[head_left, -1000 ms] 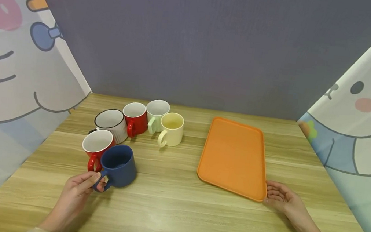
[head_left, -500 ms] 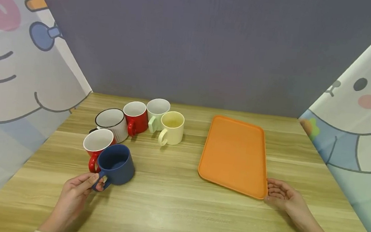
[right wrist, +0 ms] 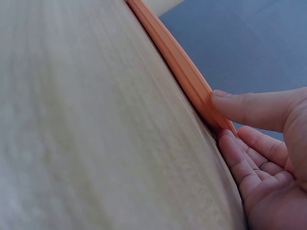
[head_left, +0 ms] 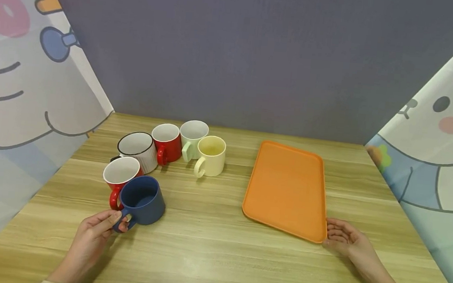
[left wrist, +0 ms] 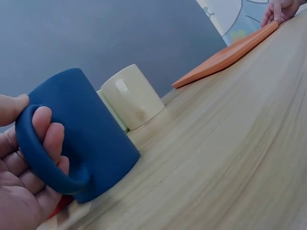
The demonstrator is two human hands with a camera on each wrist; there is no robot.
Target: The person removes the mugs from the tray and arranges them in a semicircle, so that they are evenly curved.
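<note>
My left hand (head_left: 93,233) pinches the handle of a dark blue mug (head_left: 149,206) at the near left, thumb on top and fingers through the loop. The mug looks upright; in the left wrist view its base (left wrist: 112,184) is at or very near the tabletop. Just behind its left side is a red mug (head_left: 120,172) with a white inside, partly covered by the blue one. Over on the right, my right hand (head_left: 348,246) holds the near right corner of a flat orange tray (head_left: 287,191). The right wrist view has the thumb (right wrist: 240,106) against the tray's rim and the fingers round the corner.
Further back stand a white mug with a black rim (head_left: 138,152), a second red mug (head_left: 169,147), a pale green mug (head_left: 193,137) and a yellow mug (head_left: 213,163). A grey wall (head_left: 234,56) closes the back; printed cloths hang at both sides.
The blue mug and my left hand have shifted slightly left, closer to the nearby red mug, then stayed put. My right hand and the tray look unmoved; the head view has shifted a little.
</note>
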